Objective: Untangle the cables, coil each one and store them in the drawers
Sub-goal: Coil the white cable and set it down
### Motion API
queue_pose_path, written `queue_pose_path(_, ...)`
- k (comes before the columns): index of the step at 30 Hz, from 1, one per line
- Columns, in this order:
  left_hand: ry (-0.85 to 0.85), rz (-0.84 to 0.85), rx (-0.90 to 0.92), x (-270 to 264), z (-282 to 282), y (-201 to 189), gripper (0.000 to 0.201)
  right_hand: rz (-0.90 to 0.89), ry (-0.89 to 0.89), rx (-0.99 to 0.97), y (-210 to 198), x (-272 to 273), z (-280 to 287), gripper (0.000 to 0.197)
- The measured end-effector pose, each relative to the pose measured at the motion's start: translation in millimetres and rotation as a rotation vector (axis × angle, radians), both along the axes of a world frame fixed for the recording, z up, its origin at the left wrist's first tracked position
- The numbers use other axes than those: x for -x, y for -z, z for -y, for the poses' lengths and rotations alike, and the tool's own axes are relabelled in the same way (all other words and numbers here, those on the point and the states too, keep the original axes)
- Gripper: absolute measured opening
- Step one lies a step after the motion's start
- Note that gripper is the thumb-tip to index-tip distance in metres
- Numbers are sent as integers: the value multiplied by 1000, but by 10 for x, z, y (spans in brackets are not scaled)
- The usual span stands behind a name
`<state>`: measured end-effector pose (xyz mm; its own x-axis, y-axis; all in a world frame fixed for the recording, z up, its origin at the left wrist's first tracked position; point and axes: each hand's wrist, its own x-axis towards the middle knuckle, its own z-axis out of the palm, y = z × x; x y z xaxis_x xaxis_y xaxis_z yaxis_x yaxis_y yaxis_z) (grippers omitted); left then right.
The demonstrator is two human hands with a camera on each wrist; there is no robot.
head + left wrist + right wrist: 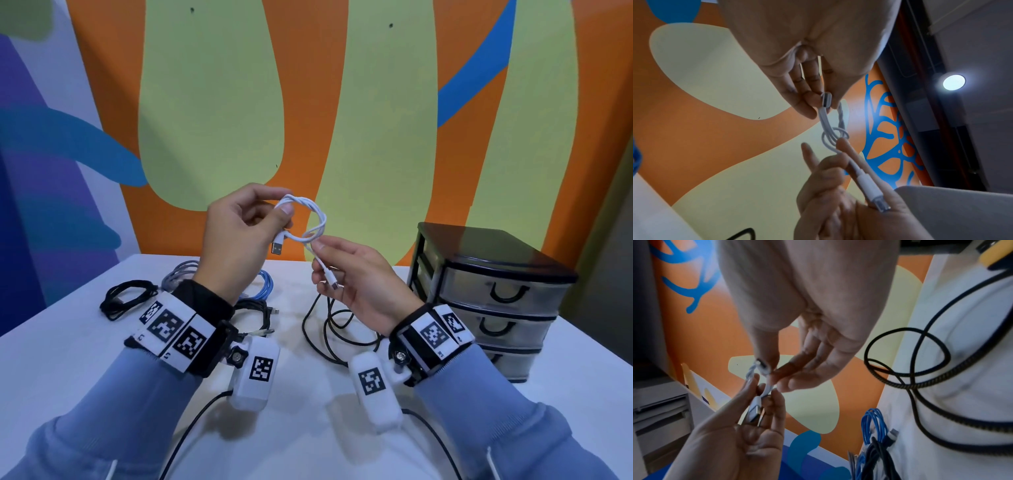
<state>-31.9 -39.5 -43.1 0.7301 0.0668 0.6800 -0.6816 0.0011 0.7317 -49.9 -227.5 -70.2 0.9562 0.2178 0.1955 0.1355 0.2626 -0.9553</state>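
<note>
Both hands are up off the table [85, 346], and the left hand [239, 236] pinches a small coil of the white cable [313, 214] between thumb and fingers, USB plug [278, 247] dangling just below its thumb. The right hand [356, 281] pinches the loose tail beside the coil, small connector lying across its palm (the left wrist view shows the wrap knotted round the coil, which the head view blurs). Under the right hand sprawls a black braided cable [920, 381]; the drawers [493, 298] stand closed beyond its wrist.
</note>
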Motion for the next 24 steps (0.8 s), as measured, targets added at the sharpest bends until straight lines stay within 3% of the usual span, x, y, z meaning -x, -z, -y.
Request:
queue_pose_path(4,6,17,-47,45,13,3,14,22,-29,142,23,-7,-5,27)
queue_pose_path(8,-31,16,-51,26,-22,-6,13,11,23,183,27,-26,26,13)
queue_pose_path(16,-125,49,2,-71,-70,18,13,-56,-154,15,-68,48,69,12)
queue_pose_path(24,-139,34,-8,-50,16,67,11,-6,-173,-157,-112,100,73,26)
